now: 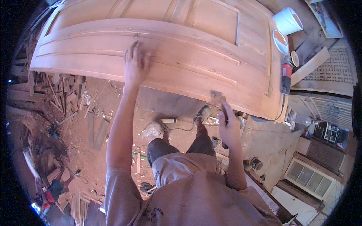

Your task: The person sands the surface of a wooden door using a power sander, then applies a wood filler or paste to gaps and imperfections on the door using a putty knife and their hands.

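Observation:
A large wooden door (256, 64) with raised panels and mouldings lies before me. My left hand (136, 62) rests on its near part, fingers spread and slightly blurred, holding nothing. Near the door's front edge, to the right, my right hand (230, 126) is closed round the dark handle of a scraper-like tool (216, 94). Its short, flat grey end is blurred and points toward the door edge; whether it touches the wood I cannot tell. Long strips of moulding (217, 75) run along the door's face between my hands.
A white bucket (288, 22), a white tub with brown contents (280, 42) and a red and black angle grinder (286, 75) with a cord are at the door's right end. Wood offcuts (69, 101) and shavings litter the floor. Another person (49, 192) is at lower left.

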The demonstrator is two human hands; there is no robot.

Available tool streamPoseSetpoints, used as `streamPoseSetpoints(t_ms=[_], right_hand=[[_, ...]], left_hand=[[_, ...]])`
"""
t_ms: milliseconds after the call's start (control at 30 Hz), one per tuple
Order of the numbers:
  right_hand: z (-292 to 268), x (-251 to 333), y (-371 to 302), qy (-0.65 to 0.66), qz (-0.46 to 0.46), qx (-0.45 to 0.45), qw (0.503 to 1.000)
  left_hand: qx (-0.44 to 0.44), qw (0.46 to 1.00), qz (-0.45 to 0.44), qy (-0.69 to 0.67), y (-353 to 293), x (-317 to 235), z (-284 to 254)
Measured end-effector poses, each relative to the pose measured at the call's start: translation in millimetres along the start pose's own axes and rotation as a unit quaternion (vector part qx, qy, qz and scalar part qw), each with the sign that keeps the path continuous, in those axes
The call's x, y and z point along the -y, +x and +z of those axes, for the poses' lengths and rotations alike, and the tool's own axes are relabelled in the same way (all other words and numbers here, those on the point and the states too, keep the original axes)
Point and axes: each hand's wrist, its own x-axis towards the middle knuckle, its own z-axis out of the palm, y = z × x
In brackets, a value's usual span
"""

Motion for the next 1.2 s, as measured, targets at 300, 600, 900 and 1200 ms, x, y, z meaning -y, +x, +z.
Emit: streamPoseSetpoints(t_ms=[300, 600, 900, 1200], right_hand=[[49, -3, -5, -0.167, -0.006, -0.050, 0.985], [23, -12, 1, -0.220, -0.011, -0.083, 0.972], [-27, 2, 2, -0.157, -0.043, 0.061, 0.985], [-33, 16, 80, -0.335, -0.101, 0.282, 0.893]], left_hand=[[0.022, 1.000, 0.010, 0.007, -4, 4, 14], [0.026, 1.000, 0.004, 0.010, 4, 2, 15], [0.014, 0.999, 0.014, 0.027, 0, 4, 13], [-0.008, 1.000, 0.022, 0.021, 2, 8, 15]])
